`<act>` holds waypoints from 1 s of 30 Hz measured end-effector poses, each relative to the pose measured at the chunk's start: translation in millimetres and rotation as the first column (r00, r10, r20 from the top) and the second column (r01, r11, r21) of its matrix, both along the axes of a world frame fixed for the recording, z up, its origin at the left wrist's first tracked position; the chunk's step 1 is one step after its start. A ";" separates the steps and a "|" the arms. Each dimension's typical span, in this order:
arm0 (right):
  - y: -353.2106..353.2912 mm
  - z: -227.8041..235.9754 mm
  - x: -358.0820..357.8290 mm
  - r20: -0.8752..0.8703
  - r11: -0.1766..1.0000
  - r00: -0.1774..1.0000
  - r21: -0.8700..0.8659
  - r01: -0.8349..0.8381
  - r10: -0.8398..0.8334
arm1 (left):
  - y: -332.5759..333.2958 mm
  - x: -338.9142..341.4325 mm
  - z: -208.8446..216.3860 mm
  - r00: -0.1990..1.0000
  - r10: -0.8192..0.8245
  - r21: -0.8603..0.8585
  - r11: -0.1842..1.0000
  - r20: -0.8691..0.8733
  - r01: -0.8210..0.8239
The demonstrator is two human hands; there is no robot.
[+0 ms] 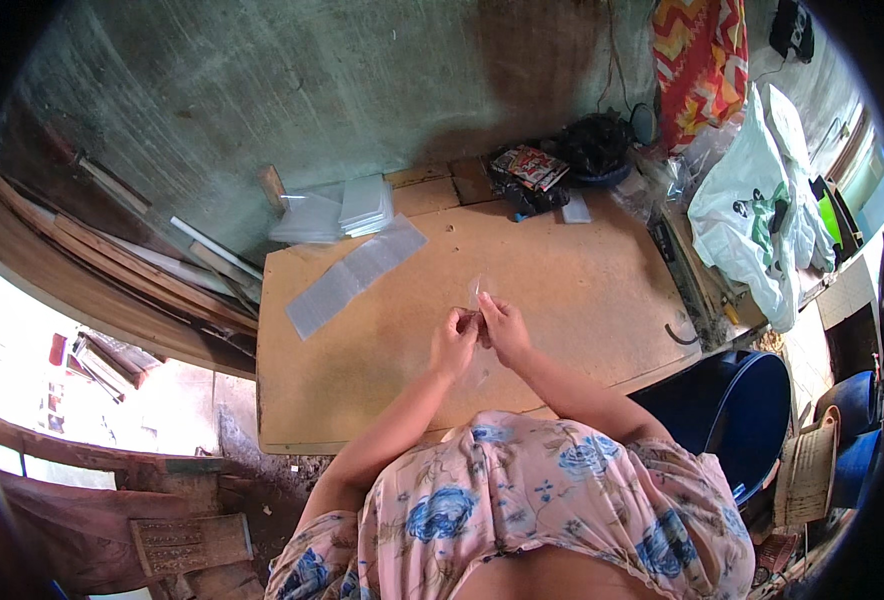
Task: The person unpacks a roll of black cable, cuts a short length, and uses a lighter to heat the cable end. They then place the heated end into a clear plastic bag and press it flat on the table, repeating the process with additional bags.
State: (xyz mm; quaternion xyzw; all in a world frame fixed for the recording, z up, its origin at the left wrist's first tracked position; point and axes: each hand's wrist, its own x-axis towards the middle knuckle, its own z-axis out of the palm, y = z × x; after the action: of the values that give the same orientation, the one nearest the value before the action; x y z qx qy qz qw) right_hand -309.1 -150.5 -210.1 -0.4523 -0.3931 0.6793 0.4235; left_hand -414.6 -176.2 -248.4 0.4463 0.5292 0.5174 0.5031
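Note:
Over the middle of the tan tabletop (562,270), my left hand (454,338) and my right hand (503,328) meet with fingers pinched together. Between them is a thin piece of clear plastic film (475,289); part of it sticks up above the fingertips, and the rest is mostly hidden by the hands. To the left, a long strip of clear plastic (355,279) lies slantwise on the table. Behind it sit a stack of whitish plastic sheets (364,206) and a looser pile of clear plastic (309,218).
Black plastic bags (597,145) and a printed packet (530,168) lie along the back wall. White shopping bags (757,210) hang at the right, below a red and yellow patterned cloth (700,70). A blue barrel (752,420) stands against the table's right front corner.

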 end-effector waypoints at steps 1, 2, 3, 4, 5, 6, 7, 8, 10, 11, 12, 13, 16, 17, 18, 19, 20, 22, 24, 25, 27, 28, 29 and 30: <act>7.8 -4.3 2.0 0.053 1.000 0.999 0.021 -0.010 0.009 | 6.8 -2.7 -0.5 0.997 0.072 -0.043 0.996 -0.015 -0.073; 17.8 -12.0 3.6 0.198 0.985 0.975 0.159 0.073 -0.104 | 15.0 -5.9 1.4 0.989 0.142 -0.090 0.985 -0.033 -0.145; 31.2 -18.7 3.9 0.321 0.943 0.919 0.309 0.126 -0.228 | 24.5 -11.2 4.8 0.975 0.214 -0.130 0.967 -0.054 -0.219; 44.2 -24.5 5.7 0.415 0.876 0.835 0.457 0.152 -0.361 | 41.0 -27.4 -7.6 0.934 0.340 -0.212 0.926 0.112 -0.312; 58.8 -25.3 8.1 0.354 0.933 0.890 0.313 0.176 -0.286 | 54.2 -49.4 -19.5 0.843 0.472 -0.303 0.868 0.258 -0.393; 74.8 -25.4 17.4 0.282 0.968 0.931 0.160 0.192 -0.232 | 58.8 -59.4 -11.7 0.812 0.506 -0.359 0.845 0.292 -0.397; 84.1 -28.3 23.8 0.199 0.982 0.962 0.004 0.190 -0.187 | 61.9 -68.0 -4.4 0.777 0.540 -0.414 0.819 0.323 -0.398; 88.3 -37.4 25.9 0.279 0.977 0.936 0.084 0.197 -0.213 | 65.1 -70.2 3.2 0.742 0.571 -0.464 0.794 0.351 -0.392; 91.0 -53.9 26.1 0.424 0.953 0.864 0.245 0.179 -0.272 | 68.8 -67.2 11.8 0.816 0.536 -0.397 0.812 0.215 -0.428; 87.8 -51.4 26.2 0.374 0.973 0.902 0.165 0.163 -0.214 | 69.2 -67.4 11.8 0.840 0.524 -0.366 0.816 0.142 -0.448; 82.4 -42.2 27.5 0.317 0.986 0.935 0.086 0.141 -0.161 | 69.9 -67.4 10.7 0.863 0.505 -0.279 0.831 0.018 -0.481; 78.5 -37.8 28.2 0.254 0.994 0.961 0.008 0.113 -0.112 | 69.9 -66.6 9.4 0.866 0.488 -0.187 0.845 -0.108 -0.500; 74.0 -52.2 36.4 0.608 0.889 0.747 0.455 -0.050 -0.269 | 73.6 -59.3 4.1 0.837 0.417 -0.036 0.888 -0.355 -0.458; 71.6 -44.9 35.9 0.675 0.826 0.644 0.551 -0.116 -0.360 | 73.9 -57.0 1.3 0.821 0.393 -0.013 0.899 -0.415 -0.437; 65.7 -31.4 33.8 0.715 0.755 0.533 0.625 -0.198 -0.453 | 72.1 -53.5 4.0 0.696 0.335 0.048 0.917 -0.635 -0.397; 61.2 -20.8 31.1 0.726 0.676 0.417 0.677 -0.290 -0.547 | 69.4 -46.5 5.4 0.715 0.349 0.087 0.922 -0.605 -0.377; 57.9 -13.4 27.8 0.706 0.650 0.437 0.699 -0.300 -0.557 | 65.9 -37.0 8.7 0.734 0.363 0.131 0.926 -0.575 -0.355; 54.2 -4.9 22.6 0.666 0.594 0.478 0.739 -0.319 -0.573 | 64.4 -29.5 6.7 0.807 0.336 0.115 0.940 -0.486 -0.322; 67.1 -28.6 26.2 0.604 0.667 0.616 0.726 -0.165 -0.505 | 58.5 -22.6 15.3 0.840 0.188 0.065 0.981 -0.509 -0.180; 76.4 -43.8 29.7 0.559 0.703 0.680 0.705 -0.090 -0.474 | 57.2 -20.2 18.1 0.848 0.112 0.038 0.993 -0.518 -0.108; 96.3 -58.8 42.4 0.321 0.890 0.866 0.379 0.254 -0.384 | 58.5 -37.5 7.8 0.838 0.100 0.053 0.995 -0.536 -0.085; 102.8 -65.9 53.0 0.171 0.922 0.908 0.145 0.360 -0.382 | 58.6 -49.3 1.8 0.834 0.092 0.059 0.996 -0.544 -0.071; 104.3 -70.4 65.4 0.215 0.930 0.905 0.081 0.360 -0.369 | 57.4 -60.9 3.3 0.860 0.036 -0.008 0.999 -0.510 -0.047; 104.0 -72.6 77.8 0.258 0.932 0.899 0.016 0.362 -0.354 | 55.9 -73.9 7.2 0.882 -0.019 -0.075 0.997 -0.471 -0.018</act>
State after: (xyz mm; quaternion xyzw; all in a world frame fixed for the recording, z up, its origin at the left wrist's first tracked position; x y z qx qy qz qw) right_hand -231.3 -46.5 -282.6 -0.6077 -0.3435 0.5319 0.4793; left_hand -488.4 -120.3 -241.2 0.5389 0.6549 0.3726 0.3766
